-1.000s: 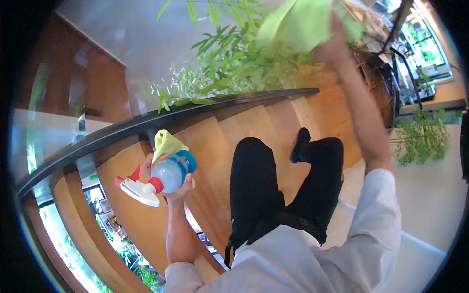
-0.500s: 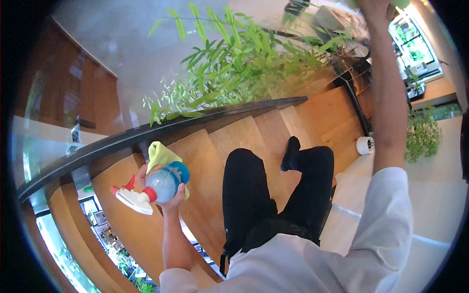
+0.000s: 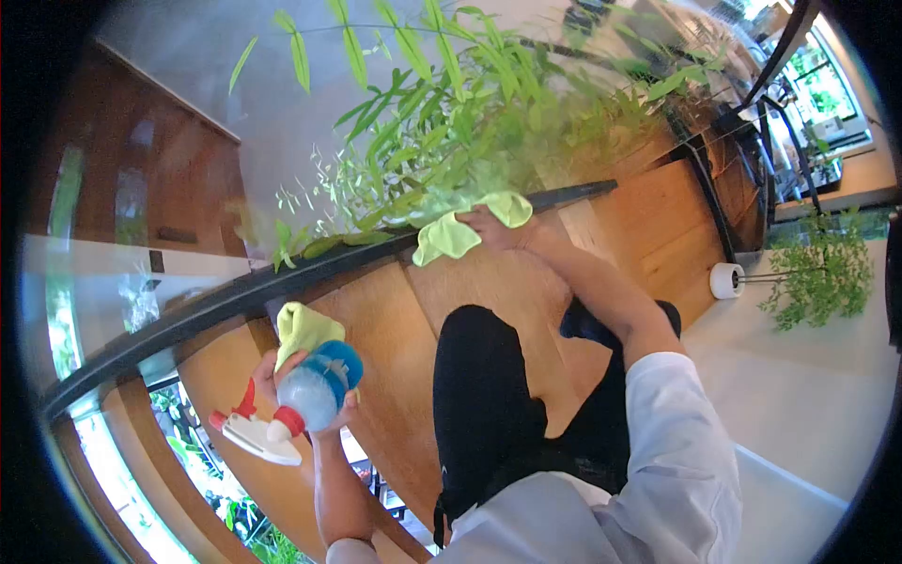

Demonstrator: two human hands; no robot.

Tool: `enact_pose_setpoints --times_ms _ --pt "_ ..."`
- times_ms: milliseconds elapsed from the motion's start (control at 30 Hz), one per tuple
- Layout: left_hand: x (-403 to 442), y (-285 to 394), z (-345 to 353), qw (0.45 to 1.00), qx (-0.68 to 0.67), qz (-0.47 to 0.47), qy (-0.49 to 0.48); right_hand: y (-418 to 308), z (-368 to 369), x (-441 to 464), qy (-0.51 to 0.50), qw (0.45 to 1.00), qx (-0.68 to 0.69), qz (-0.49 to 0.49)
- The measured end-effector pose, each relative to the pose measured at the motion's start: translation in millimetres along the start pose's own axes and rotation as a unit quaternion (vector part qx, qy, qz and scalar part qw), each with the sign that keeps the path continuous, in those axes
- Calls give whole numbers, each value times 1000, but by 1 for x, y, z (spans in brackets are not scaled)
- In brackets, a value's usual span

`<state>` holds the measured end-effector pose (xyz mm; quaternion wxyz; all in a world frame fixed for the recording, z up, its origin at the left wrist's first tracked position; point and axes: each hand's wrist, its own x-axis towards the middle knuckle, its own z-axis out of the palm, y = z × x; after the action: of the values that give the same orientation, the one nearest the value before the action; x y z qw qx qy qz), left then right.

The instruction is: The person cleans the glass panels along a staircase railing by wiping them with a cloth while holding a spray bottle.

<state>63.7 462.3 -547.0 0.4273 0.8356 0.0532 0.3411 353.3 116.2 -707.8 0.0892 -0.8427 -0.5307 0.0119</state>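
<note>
Yellow-green cloth (image 3: 446,246), thin and crumpled, is gripped in the person's right hand (image 3: 500,228), its ends spreading out on either side of the fingers, at the narrow black rail (image 3: 254,289) that edges the brown wooden stair treads (image 3: 371,310). Whether it presses firmly on the rail I cannot tell. The left hand (image 3: 331,425) is wrapped around a clear and blue plastic spray bottle (image 3: 315,390) with a white-and-red trigger head, tilted so that the head points toward the lower left of the view. A second, folded yellow-green cloth (image 3: 308,329) is held in that same hand, beside the bottle. Long-leaved green plants (image 3: 442,141) fill the space beyond the rail, near the right hand. Well apart, toward the right, is a round white pot (image 3: 720,282).
</note>
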Motion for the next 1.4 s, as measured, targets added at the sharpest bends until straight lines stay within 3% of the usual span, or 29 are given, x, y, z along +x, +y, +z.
enact_pose_setpoints --times_ms 33,100,133,167,200,267,367,400,467,533,567,633,667,700,767,800,833,933,1000,1067,1133,1167,1233,1267,1333,1400 --pt "-1 5 1 1000 -1 -4 -1 4 -21 -10 -4 1000 1 1" --pt "4 10 6 999 -35 0 1 33 -74 -25 63 955 -248 -153" --pt "5 13 6 999 -50 -5 -4 29 -122 -21 21 996 -89 1" --pt "7 15 5 999 -52 -2 0 19 -181 -18 -23 984 77 156" --pt "8 16 4 999 -46 12 5 7 -236 -20 94 978 78 169" --pt "9 15 3 999 -38 33 8 24 -318 -26 299 936 -65 172" --pt "5 13 2 996 -93 6 0 55 -458 -33 504 802 -282 155" --pt "7 17 -1 994 -107 2 -13 41 -509 -36 512 846 -116 97" --pt "10 23 -2 993 -117 -3 -6 15 -580 -26 512 801 -311 10" --pt "13 33 -3 992 -119 -27 -9 22 -605 -34 475 752 -455 34" --pt "13 31 -3 993 -112 -34 2 25 -605 -32 464 749 -471 41" --pt "10 22 0 992 -121 -15 13 4 -588 -13 538 811 -222 62" --pt "8 20 4 991 -128 -11 37 2 -563 -5 589 768 -242 78" --pt "7 17 8 989 -135 -4 59 -27 -528 11 638 741 -170 121" --pt "3 8 7 994 -103 -6 25 -8 -463 28 629 708 -275 164" --pt "1 6 8 995 -97 -4 29 2 -417 27 567 717 -362 183" --pt "2 10 9 995 -94 -12 34 4 -361 31 534 761 -330 162" --pt "5 16 9 997 -64 -8 37 -20 -152 46 416 903 -92 50" --pt "2 12 8 999 -26 2 27 -36 -38 43 335 941 52 -10" --pt "7 16 13 999 -20 4 30 -45 -6 32 243 965 98 -5" --pt "10 24 12 999 13 9 32 -29 29 24 180 982 13 -57" --pt "6 25 7 999 13 8 36 -31 23 21 180 982 12 -60" --pt "6 13 2 998 48 20 19 -24 -26 20 66 993 80 58" --pt "0 7 8 997 -63 -23 40 -10 -69 10 146 975 -111 -129" --pt "2 8 5 998 -48 -10 26 15 -141 -5 192 959 -154 -141" --pt "-1 6 2 998 -69 -10 10 25 -225 -18 228 968 -103 -33"
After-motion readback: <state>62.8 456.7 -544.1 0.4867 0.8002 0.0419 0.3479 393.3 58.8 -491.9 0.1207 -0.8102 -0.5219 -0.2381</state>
